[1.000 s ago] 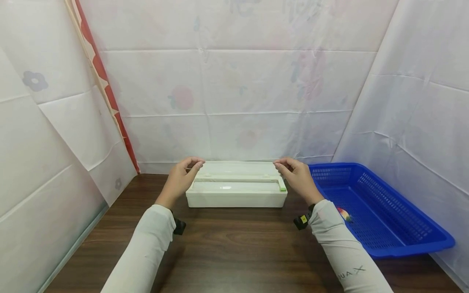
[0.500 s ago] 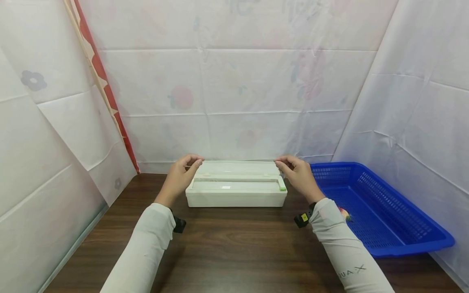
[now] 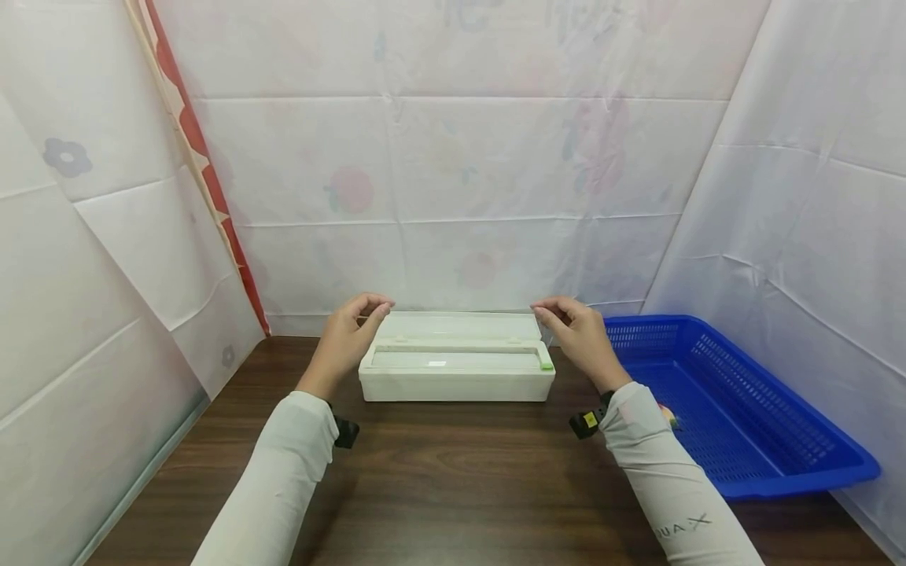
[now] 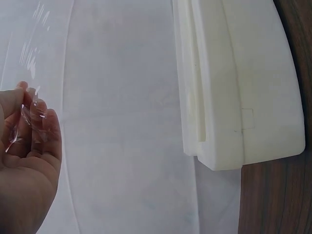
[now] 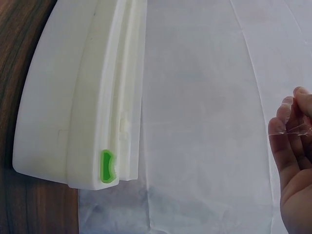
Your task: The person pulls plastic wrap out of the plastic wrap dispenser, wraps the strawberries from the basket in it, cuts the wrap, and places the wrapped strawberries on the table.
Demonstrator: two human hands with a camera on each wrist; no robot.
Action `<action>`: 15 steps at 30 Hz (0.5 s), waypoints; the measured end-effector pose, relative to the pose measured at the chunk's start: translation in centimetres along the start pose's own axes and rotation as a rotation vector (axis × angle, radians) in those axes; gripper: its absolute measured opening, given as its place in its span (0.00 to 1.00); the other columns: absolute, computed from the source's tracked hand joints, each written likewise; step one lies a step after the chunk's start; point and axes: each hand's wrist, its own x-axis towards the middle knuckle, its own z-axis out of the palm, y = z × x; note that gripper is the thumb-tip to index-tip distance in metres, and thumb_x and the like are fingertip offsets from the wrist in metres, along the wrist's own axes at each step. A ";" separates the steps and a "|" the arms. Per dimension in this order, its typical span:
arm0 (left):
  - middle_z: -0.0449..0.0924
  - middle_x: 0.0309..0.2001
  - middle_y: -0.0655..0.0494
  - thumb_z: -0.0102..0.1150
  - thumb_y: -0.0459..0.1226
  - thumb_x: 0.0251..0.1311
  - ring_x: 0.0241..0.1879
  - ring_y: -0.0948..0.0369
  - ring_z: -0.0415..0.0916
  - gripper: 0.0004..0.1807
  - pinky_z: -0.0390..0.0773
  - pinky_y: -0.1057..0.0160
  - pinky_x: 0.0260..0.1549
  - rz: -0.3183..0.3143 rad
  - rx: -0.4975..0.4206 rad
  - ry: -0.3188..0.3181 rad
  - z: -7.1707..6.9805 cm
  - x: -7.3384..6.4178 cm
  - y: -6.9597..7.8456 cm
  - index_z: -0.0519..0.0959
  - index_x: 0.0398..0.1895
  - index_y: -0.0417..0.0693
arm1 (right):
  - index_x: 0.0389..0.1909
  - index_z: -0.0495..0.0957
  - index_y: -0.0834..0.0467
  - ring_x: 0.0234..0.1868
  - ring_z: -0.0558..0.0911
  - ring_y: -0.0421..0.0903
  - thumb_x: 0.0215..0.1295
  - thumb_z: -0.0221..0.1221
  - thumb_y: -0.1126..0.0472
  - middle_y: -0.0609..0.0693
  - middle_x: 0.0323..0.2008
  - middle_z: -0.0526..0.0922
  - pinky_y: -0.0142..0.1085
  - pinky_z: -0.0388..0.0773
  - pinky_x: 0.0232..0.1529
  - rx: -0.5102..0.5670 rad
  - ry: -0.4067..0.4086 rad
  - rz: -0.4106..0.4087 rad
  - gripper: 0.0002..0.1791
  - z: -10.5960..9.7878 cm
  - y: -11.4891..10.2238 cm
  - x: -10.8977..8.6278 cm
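A long white cling film dispenser (image 3: 456,385) rests on the brown table, its lid (image 3: 460,325) tipped back toward the wall. At its right end sits a green slider (image 5: 107,166). Above and beyond the dispenser's left side, my left hand (image 3: 345,338) pinches a corner of clear cling film (image 4: 29,61) between thumb and forefinger. My right hand (image 3: 582,338) pinches the film's other side level with it, a thin edge showing across its fingers in the right wrist view. Between the hands the film is nearly invisible in the head view.
A blue plastic basket (image 3: 750,479) stands at the right, with a small colourful item (image 3: 668,417) inside it, partly hidden by my right sleeve. White printed sheeting (image 3: 453,157) walls the back and both sides. The wooden table (image 3: 453,487) extends toward me.
Both hands have risen slightly, still pinching the film. The dispenser and the basket have stayed where they were.
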 end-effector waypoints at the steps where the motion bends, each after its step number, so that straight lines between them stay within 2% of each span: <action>1: 0.77 0.45 0.61 0.47 0.52 0.66 0.43 0.64 0.72 0.12 0.77 0.50 0.43 0.003 -0.001 0.001 0.0 0.0 0.0 0.77 0.45 0.62 | 0.42 0.81 0.50 0.28 0.76 0.44 0.66 0.55 0.51 0.50 0.31 0.82 0.38 0.71 0.23 0.001 0.000 0.000 0.11 0.0 0.0 0.0; 8: 0.77 0.45 0.59 0.47 0.51 0.67 0.41 0.64 0.72 0.12 0.77 0.51 0.40 0.029 0.000 0.016 0.0 0.3 0.3 0.77 0.45 0.63 | 0.43 0.81 0.52 0.31 0.77 0.44 0.66 0.54 0.49 0.49 0.32 0.82 0.39 0.74 0.27 -0.003 0.010 -0.005 0.14 -0.3 -0.1 0.2; 15: 0.77 0.44 0.60 0.47 0.50 0.67 0.41 0.65 0.72 0.12 0.77 0.53 0.40 0.048 -0.003 0.037 -0.2 0.3 0.5 0.77 0.45 0.61 | 0.43 0.81 0.50 0.31 0.77 0.37 0.66 0.54 0.49 0.44 0.32 0.82 0.38 0.76 0.28 -0.002 0.014 -0.032 0.12 -0.4 -0.3 0.4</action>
